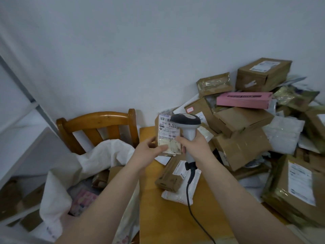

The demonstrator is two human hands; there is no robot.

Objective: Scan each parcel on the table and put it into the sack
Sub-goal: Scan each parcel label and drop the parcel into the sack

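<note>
A person's left hand [149, 152] holds a small labelled parcel [168, 132] upright above the table [175, 224], fingers curled round its lower edge. The right hand [196, 146], at the parcel's 3 o'clock, clenches the handle of a grey barcode scanner [186, 120], whose head touches or overlaps the label. The white sack [84, 164] lies open at 8 o'clock, draped against a wooden chair [98, 120]. A heap of parcels [244, 120] fills the table from 2 to 4 o'clock.

left hand [148, 152] raised forward, pinching; right hand [195, 147] just beside it, curled, gripping
</note>
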